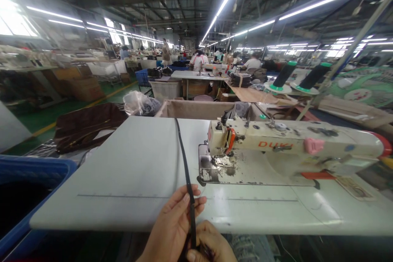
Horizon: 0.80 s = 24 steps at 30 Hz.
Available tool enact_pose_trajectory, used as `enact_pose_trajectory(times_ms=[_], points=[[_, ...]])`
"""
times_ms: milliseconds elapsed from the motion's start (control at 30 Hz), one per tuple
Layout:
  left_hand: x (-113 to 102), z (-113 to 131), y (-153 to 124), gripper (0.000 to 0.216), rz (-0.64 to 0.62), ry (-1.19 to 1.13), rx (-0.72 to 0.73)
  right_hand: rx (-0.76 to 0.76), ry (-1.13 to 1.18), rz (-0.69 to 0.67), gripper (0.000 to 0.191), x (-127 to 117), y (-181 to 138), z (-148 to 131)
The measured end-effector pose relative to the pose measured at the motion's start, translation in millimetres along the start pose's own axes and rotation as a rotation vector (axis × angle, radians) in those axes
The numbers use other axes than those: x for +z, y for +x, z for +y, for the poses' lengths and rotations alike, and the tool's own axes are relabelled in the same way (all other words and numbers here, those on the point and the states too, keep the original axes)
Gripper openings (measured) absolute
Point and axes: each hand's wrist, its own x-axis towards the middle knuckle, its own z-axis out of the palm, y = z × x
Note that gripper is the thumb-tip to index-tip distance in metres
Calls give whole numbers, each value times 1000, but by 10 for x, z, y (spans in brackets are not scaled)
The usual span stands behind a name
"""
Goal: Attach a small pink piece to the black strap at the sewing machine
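While the far part of a black strip (184, 159) lies on the white table (138, 163), its near part rises into both hands just above the table's front edge. The left hand (172, 223) comes up from below, palm turned upward, its thumb and fingers pinching the strip, with fingertips showing past the strip's right side. Lower down, the right hand (215, 243) curls inward, thumb and bent forefinger closed on the strip's near portion.

The right hand's other fingers are hard to make out, and the picture's bottom edge cuts off both wrists. The strip's near end is hidden around the right hand; whether its far end stops at the table's back edge or drops over cannot be told.

Just right of the strip, and apart from it, stands a sewing machine (294, 139) with a pink piece (313, 145) on its arm. Behind it are two dark thread cones (284, 75); a blue bin (61, 168) sits at the table's left, near a brown bundle (89, 127).
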Motion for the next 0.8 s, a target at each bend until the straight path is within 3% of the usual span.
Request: enact_pose_trajectory(times_ms=[100,233,333,400,467,533,633,700,800], points=[[-265,111,219,52,-10,402,226,94,-27,12,53,-139,9,-119],[-738,450,550,54,246,1161,684,237,-90,152,29,-391,-2,-218],[-910,541,650,59,406,1593,786,284,-156,291,30,-530,23,-238],[-906,443,646,56,423,1786,807,301,-202,345,38,-595,64,-248],[-839,249,635,50,302,1836,872,317,-256,358,44,-643,116,-260],[-735,31,656,45,75,1800,933,333,-313,364,50,-675,166,-270],[-522,-188,769,60,-207,1854,890,349,-392,371,57,-694,221,-262],[-357,-224,891,73,-321,1939,799,342,-474,359,57,-695,243,-236],[-155,-190,1095,78,-386,2013,698,328,-603,332,55,-695,269,-173]])
